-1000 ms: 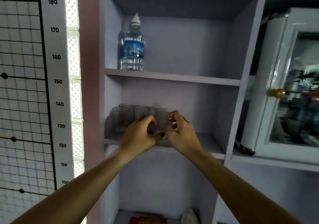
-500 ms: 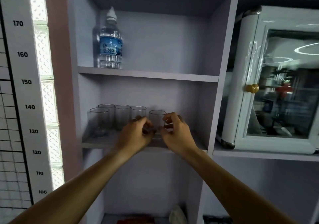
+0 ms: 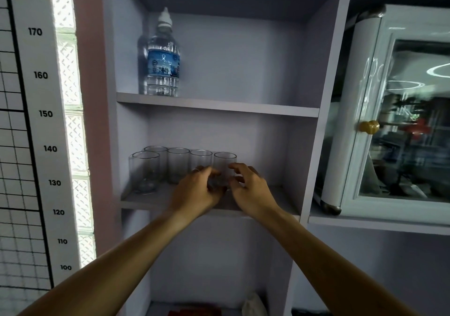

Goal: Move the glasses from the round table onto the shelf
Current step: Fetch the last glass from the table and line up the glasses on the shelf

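Both hands flank the rightmost glass (image 3: 224,163) on the shelf (image 3: 151,197): left hand (image 3: 197,191) at 9 o'clock, right hand (image 3: 250,189) at 3, fingers loosely curled; whether they touch it I cannot tell. Let go straight outward, I'd judge, sparing the neighbouring glass (image 3: 201,159) just beside.

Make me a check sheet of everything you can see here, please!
Surface: middle shelf, grey, holds the glasses.
Job's things: five clear glasses upright in a group; rightmost glass between both hands.
Clutter: water bottle on the upper shelf.
Grippers: left hand and right hand, fingers curled at the rightmost glass's base; grip unclear.
Cables: nothing seen.
Surroundings: glass-door cabinet to the right, height chart to the left.
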The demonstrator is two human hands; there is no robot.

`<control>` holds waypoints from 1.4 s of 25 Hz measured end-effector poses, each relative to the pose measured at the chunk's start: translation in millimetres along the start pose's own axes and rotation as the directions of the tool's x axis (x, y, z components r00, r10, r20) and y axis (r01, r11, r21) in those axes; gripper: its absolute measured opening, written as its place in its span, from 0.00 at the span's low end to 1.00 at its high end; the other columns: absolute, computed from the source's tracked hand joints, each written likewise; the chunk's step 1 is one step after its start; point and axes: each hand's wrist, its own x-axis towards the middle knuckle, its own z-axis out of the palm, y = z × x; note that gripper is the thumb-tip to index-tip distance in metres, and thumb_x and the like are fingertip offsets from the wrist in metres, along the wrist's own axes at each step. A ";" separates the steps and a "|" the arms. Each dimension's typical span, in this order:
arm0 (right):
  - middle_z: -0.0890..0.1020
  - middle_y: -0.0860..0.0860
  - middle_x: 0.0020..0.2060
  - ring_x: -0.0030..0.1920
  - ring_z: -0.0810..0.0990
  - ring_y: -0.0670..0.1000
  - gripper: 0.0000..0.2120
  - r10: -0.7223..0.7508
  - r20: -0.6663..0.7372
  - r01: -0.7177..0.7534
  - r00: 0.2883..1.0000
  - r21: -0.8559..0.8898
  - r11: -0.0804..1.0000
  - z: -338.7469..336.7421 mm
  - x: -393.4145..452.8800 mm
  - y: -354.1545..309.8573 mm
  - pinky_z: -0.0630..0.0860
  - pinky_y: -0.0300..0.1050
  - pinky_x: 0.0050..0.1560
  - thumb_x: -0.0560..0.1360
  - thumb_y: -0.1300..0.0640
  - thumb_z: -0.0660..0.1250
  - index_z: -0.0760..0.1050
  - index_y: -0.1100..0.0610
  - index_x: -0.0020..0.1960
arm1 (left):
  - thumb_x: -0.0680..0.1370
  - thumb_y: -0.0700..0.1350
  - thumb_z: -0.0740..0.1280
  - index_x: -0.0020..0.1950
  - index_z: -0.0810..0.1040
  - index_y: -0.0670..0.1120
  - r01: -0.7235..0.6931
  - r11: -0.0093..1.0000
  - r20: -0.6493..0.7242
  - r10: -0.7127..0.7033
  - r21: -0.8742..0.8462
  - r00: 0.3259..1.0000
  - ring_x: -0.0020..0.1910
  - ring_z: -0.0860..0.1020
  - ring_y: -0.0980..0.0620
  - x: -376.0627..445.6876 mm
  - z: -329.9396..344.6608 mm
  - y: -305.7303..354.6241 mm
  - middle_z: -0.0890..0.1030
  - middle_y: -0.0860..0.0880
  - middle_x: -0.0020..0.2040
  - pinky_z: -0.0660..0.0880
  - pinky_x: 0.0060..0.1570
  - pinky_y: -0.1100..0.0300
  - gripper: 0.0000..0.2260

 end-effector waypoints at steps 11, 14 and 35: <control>0.75 0.55 0.64 0.60 0.79 0.55 0.19 0.019 0.066 -0.019 0.998 -0.003 1.000 1.2 4.2 -3.0 0.77 0.45 0.58 0.80 0.54 0.63 0.72 0.50 0.70 | 0.72 0.53 0.70 0.63 0.79 0.53 -0.020 1.000 0.054 0.020 -0.014 0.998 0.57 0.81 0.49 -3.4 -11.0 -0.4 0.83 0.50 0.60 0.78 0.53 0.54 0.19; 0.77 0.55 0.59 0.55 0.80 0.55 0.17 0.026 -0.030 -0.026 0.999 -0.018 0.999 3.6 1.2 -9.7 0.79 0.49 0.55 0.77 0.55 0.67 0.75 0.52 0.65 | 0.70 0.55 0.71 0.58 0.81 0.54 -0.016 0.999 0.029 0.017 -0.049 0.999 0.49 0.83 0.57 -10.2 -22.8 -8.3 0.85 0.54 0.54 0.79 0.49 0.59 0.18; 0.79 0.46 0.43 0.42 0.80 0.48 0.05 -0.197 0.189 0.189 0.962 0.057 0.980 106.4 28.9 -102.6 0.75 0.35 0.39 0.79 0.55 0.63 0.69 0.46 0.50 | 0.71 0.58 0.70 0.52 0.74 0.57 0.050 0.996 -0.126 -0.041 0.077 0.991 0.43 0.82 0.52 -51.9 -117.5 -75.6 0.80 0.57 0.48 0.77 0.40 0.63 0.13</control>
